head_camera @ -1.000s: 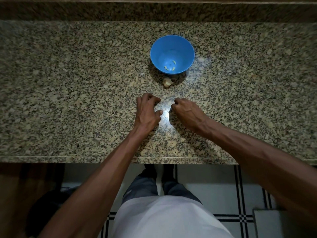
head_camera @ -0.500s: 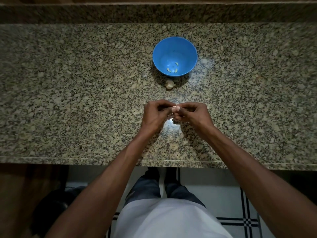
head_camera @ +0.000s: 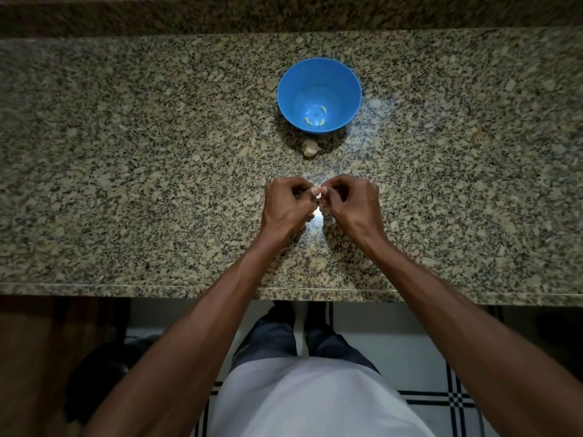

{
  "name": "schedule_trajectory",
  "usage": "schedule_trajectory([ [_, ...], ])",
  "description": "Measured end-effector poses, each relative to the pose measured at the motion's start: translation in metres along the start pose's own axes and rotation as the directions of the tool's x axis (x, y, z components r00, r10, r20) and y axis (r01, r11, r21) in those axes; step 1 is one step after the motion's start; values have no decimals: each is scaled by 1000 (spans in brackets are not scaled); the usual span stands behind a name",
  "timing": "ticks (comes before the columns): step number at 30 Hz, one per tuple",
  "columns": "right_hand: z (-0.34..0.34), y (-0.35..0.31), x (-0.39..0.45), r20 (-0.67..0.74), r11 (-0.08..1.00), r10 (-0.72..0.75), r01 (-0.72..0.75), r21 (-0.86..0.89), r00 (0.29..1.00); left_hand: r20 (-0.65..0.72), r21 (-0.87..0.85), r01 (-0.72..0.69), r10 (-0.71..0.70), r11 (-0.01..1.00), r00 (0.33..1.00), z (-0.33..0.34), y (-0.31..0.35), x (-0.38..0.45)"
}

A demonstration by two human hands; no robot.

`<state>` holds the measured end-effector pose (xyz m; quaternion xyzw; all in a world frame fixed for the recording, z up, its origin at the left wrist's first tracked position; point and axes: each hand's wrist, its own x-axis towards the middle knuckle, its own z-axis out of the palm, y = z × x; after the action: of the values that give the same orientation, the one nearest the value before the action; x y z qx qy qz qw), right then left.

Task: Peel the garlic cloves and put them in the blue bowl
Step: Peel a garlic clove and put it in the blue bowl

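Note:
A blue bowl [head_camera: 318, 89] stands on the granite counter with three peeled garlic cloves [head_camera: 315, 118] at its bottom. Just in front of the bowl lies a piece of a garlic bulb [head_camera: 310, 147] with its skin on. Nearer to me, my left hand [head_camera: 285, 206] and my right hand [head_camera: 350, 205] meet fingertip to fingertip above the counter. Both pinch one small pale garlic clove [head_camera: 316, 193] between them; most of the clove is hidden by the fingers.
The granite counter [head_camera: 126, 184] stretches wide to either side, with a raised back ledge [head_camera: 284, 17] behind the bowl and a front edge [head_camera: 189, 290] near my body. Below are my legs and a tiled floor.
One second ago both hands rested apart on the counter with curled fingers. They have since lifted and come together, pinching a garlic clove between them.

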<state>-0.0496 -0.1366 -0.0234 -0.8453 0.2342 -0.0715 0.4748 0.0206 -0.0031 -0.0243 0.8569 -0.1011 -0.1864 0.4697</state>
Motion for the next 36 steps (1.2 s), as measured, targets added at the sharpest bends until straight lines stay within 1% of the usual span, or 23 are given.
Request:
schedule_trajectory([
  [2, -1, -1, 1, 0, 1000, -23, 23, -18, 1000, 61, -143, 102, -94, 984, 994, -4, 2, -1],
  [3, -2, -1, 1, 2, 999, -43, 43, -31, 999, 88, -180, 123, -109, 976, 990, -6, 2, -1],
  [5, -2, -1, 0, -1, 993, -95, 95, -66, 995, 143, -203, 155, -127, 967, 982, -7, 0, 1],
  [7, -2, 1, -1, -13, 987, -138, 136, -86, 990, 201, -242, 234, -187, 942, 961, -8, -1, 2],
  [9, -1, 1, -2, -31, 987, -146, 143, -74, 989, 320, -340, 369, -263, 865, 910, -11, -1, 4],
  [11, -4, 1, -4, -22, 994, -110, 110, -17, 994, 486, -408, 509, -292, 757, 824, -18, -1, 6],
  [12, -6, 2, -4, -1, 996, -88, 88, 22, 996, 558, -415, 562, -288, 715, 778, -22, -2, 7],
  [14, -9, 3, -4, 60, 994, -58, 52, 101, 996, 657, -414, 622, -254, 665, 710, -30, -3, 9],
  [15, -11, 2, -4, 86, 990, -58, 46, 133, 995, 683, -420, 635, -234, 649, 692, -32, -3, 9],
  [17, -14, 0, -2, 118, 981, -77, 54, 186, 990, 704, -454, 648, -199, 612, 681, -34, -2, 9],
  [19, -16, -1, 0, 136, 975, -95, 65, 214, 986, 700, -482, 638, -175, 600, 693, -34, -1, 8],
  [24, -21, 5, 4, 146, 982, -106, 80, 173, 984, 618, -445, 549, -201, 707, 760, -34, -1, 8],
  [31, -19, -1, 2, 197, 960, 7, -61, 273, 980, 474, -377, 388, -184, 841, 861, -26, -5, 12],
  [36, -13, -2, -1, 232, 944, 77, -146, 297, 970, 295, -301, 237, -146, 924, 944, -18, 2, 4],
])
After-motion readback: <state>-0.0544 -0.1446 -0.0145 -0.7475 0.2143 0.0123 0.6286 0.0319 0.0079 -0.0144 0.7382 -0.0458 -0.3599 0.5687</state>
